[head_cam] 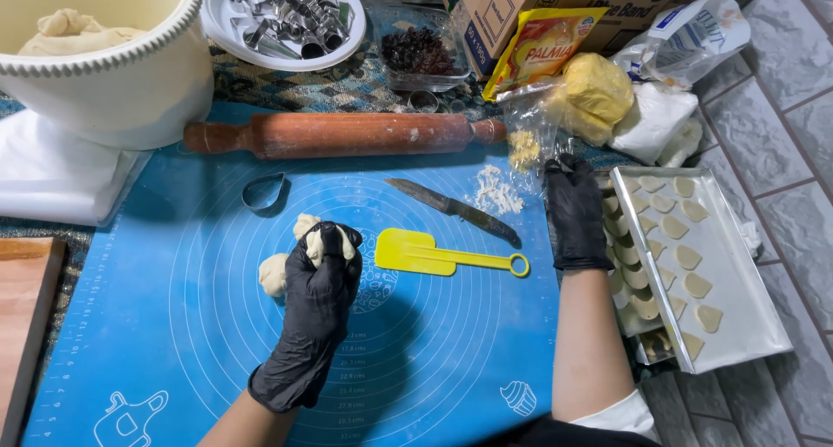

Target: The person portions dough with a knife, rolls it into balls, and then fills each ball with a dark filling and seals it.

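My left hand (319, 286), in a black glove, is closed around a lump of pale dough (276, 273) and presses it on the blue baking mat (173, 343). Dough bulges out between the fingers and to the left of the hand. My right hand (576, 211), also gloved in black, rests flat at the mat's right edge, fingers pointing toward a clear plastic bag (529, 134). It holds nothing. A yellow spatula (425, 253) lies between the two hands. A knife (451, 208) lies just beyond it, next to some crumbs (496, 189).
A wooden rolling pin (347, 134) lies across the mat's far edge. A metal cutter (265, 192) sits near it. A metal tray (694, 265) of cut dough shapes is on the right. A big white bowl (113, 82) with dough, a plate of cutters (278, 22), raisins (419, 52) and a cardboard box (512, 4) stand behind.
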